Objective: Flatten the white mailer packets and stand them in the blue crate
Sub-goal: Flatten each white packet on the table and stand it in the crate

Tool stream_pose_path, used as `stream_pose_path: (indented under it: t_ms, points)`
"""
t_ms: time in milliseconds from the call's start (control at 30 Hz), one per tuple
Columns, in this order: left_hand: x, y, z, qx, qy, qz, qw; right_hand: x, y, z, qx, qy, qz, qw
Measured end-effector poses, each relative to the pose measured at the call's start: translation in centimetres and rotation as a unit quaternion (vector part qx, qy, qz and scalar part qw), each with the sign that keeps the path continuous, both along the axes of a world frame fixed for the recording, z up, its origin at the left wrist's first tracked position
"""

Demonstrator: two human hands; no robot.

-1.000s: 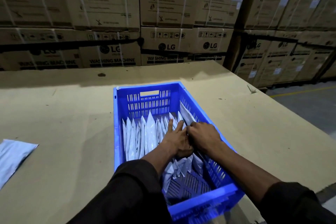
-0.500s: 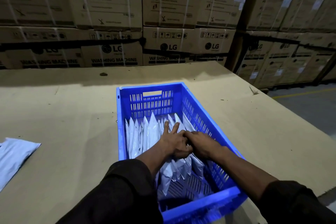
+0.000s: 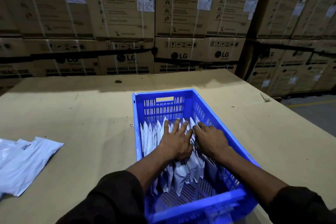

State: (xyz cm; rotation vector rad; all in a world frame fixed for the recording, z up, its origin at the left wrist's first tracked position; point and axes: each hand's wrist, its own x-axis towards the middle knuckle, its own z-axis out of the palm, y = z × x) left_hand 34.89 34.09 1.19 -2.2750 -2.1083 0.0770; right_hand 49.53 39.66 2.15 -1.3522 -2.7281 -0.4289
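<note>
A blue slatted crate (image 3: pixel 227 129) stands on the cardboard-covered table, its long side running away from me. Several white mailer packets (image 3: pixel 150 136) stand on edge inside it, packed in a row. My left hand (image 3: pixel 175 142) lies flat on top of the row with its fingers spread. Beside it, my right hand (image 3: pixel 211 140) presses on the packets by the crate's right wall, fingers bent down among them. Neither hand grips a packet. The near end of the crate floor is bare.
Loose white mailer packets (image 3: pixel 23 163) lie flat on the table at the left edge. Stacked washing-machine cartons (image 3: pixel 127 23) wall off the far side. The table's right edge (image 3: pixel 283 107) drops to a grey floor.
My left hand has opened from a loose curl and spread flat across the packet tops. My right hand moved forward along the right wall. My head came closer.
</note>
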Motion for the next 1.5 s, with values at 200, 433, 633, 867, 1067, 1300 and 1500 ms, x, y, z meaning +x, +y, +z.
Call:
stream_pose_path:
  t_ms: [200,433,633,867,1067,1300,1500]
  points:
    - [-3.7,-2.1,1.6,0.166,0.006,0.048,0.985,-4.5,-1.7,2.6,0.027,0.117,0.073,0.99]
    - [-12.4,-7.6,2.8,0.261,0.01,0.143,0.955,-14.1,-5.4,6.4,0.068,0.139,0.187,0.97]
    - [-21.5,-14.9,0.3,0.242,-0.001,0.264,0.934,-25.3,-9.6,6.8,-0.008,0.05,0.303,0.952]
    - [-30.5,-23.9,-7.4,0.19,-0.036,0.384,0.903,-36.3,-15.9,0.1,-0.107,-0.016,0.35,0.93]
    - [-36.5,-26.9,-12.5,0.117,-0.079,0.438,0.888,-39.9,-19.5,-6.6,-0.132,-0.003,0.373,0.919]
    - [-39.7,-26.2,-14.2,0.112,-0.047,0.428,0.896,-40.4,-19.9,-9.0,-0.174,-0.001,0.329,0.928]
    - [-38.7,-25.8,-15.2,0.119,-0.091,0.338,0.929,-39.3,-18.6,-9.4,-0.176,0.098,0.31,0.929]
